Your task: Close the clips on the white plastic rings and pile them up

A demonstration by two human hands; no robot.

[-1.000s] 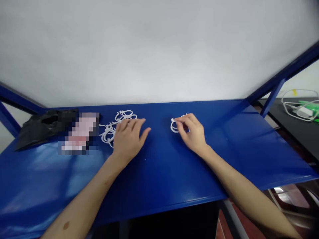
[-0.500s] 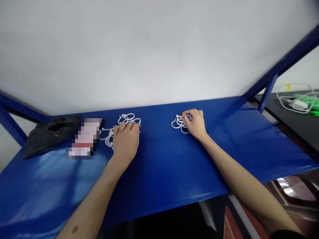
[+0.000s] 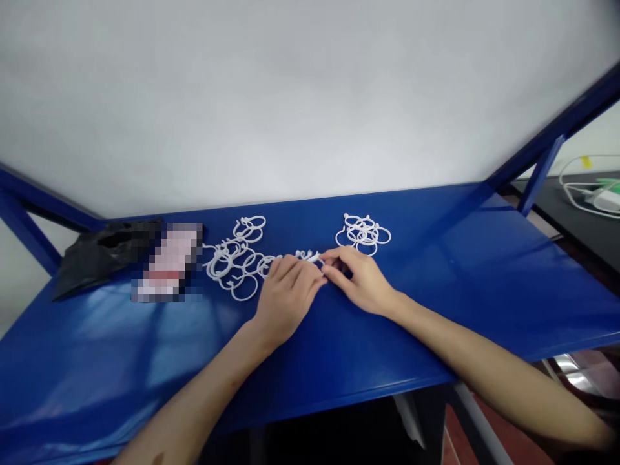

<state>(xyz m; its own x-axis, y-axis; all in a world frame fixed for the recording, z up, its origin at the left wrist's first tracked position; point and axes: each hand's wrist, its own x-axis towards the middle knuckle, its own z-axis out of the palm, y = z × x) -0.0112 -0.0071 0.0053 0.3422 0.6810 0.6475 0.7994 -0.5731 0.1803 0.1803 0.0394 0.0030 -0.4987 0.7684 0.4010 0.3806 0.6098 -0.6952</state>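
Observation:
Several white shower curtain rings [image 3: 245, 287], open loops with small ball ends, lie in a loose pile on the blue table, left of centre. Over the pile's right end is my left hand [image 3: 289, 294], palm down, its fingers curled round a few rings that are partly hidden. My right hand [image 3: 361, 281] meets it from the right, thumb and fingers pinching a white ring [image 3: 314, 258] beside the left fingertips. Behind the right hand, apart from the first pile, sits a smaller cluster of the same rings [image 3: 365, 234].
A blurred-out phone [image 3: 169, 261] and a crumpled black plastic bag [image 3: 104, 252] lie on the left of the blue table [image 3: 465, 258]. A pale wall stands behind, with blue frame bars at both sides. A white cable [image 3: 576, 190] rests on a dark surface at far right.
My left hand has moved right from the larger pile, with some rings drawn along. My right hand has left the smaller cluster and come left and nearer, joining the left hand.

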